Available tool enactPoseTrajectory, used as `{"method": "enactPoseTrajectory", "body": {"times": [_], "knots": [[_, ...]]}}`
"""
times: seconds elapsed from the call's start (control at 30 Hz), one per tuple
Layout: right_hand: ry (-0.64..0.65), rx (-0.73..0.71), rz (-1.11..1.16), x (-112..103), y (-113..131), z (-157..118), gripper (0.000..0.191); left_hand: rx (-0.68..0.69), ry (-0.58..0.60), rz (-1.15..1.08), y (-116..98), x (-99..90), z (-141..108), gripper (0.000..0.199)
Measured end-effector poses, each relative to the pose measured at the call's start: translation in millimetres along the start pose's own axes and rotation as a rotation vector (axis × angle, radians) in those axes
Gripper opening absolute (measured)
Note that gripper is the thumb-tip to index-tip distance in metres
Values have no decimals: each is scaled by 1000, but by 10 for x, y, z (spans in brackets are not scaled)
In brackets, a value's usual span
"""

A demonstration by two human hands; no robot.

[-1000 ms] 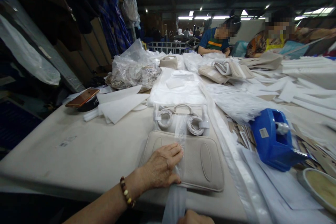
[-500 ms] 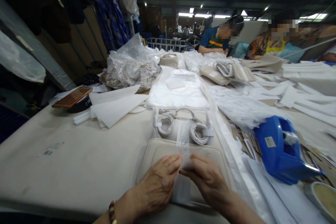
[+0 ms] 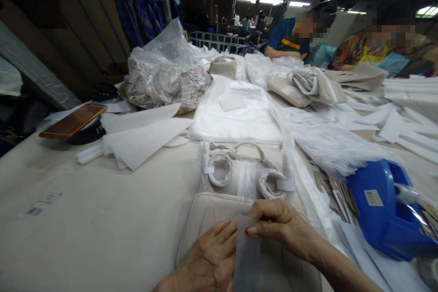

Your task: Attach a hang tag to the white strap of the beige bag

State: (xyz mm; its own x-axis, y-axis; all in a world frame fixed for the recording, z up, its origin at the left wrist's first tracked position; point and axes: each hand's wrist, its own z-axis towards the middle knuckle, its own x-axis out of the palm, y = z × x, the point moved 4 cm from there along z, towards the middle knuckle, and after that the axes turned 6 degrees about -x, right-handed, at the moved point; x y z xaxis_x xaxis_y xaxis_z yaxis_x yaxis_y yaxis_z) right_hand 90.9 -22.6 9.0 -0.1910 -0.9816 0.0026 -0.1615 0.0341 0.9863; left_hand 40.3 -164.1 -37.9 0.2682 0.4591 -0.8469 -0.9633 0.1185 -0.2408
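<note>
A beige bag [image 3: 201,210] lies flat in front of me, with stitched curved outlines on its face. My left hand [image 3: 208,260] rests on it, palm down and fingers stretched out. Between thumb and fingers, my right hand [image 3: 273,223] pinches the upper end of a translucent white strip [image 3: 248,255], which runs down over the bag along the left fingertips. Just beyond are two coiled straps, the left coil [image 3: 221,169] and the right coil [image 3: 270,184], each with a white band, and an arched handle [image 3: 253,147].
A stack of white plastic sheets [image 3: 236,118] lies beyond the bag. To the right stands a blue tape dispenser [image 3: 379,210]; to the left are white sheets [image 3: 137,141] and a phone [image 3: 73,121]. Two co-workers, one in a blue sleeve [image 3: 284,32], sit across the table.
My right hand has turned and now pinches the strip's upper end, lifted off the bag. The left hand has moved slightly lower and stays on the bag. The view has shifted a little.
</note>
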Motion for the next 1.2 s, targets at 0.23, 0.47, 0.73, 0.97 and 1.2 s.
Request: {"method": "enactPoseTrajectory", "body": {"times": [0.23, 0.47, 0.73, 0.97, 1.2], "knots": [[-320, -510, -942, 21, 31, -79, 41, 44, -154, 43, 32, 50, -14, 26], [-150, -434, -581, -2, 57, -44, 33, 59, -270, 26, 43, 86, -12, 26], [93, -252, -541, -93, 118, 55, 25, 53, -324, 44, 48, 32, 43, 29], [-258, -697, -1017, 46, 52, -61, 32, 23, -349, 46, 39, 18, 51, 32], [-373, -684, -1060, 83, -134, -84, 25, 33, -337, 37, 46, 56, 15, 31]]}}
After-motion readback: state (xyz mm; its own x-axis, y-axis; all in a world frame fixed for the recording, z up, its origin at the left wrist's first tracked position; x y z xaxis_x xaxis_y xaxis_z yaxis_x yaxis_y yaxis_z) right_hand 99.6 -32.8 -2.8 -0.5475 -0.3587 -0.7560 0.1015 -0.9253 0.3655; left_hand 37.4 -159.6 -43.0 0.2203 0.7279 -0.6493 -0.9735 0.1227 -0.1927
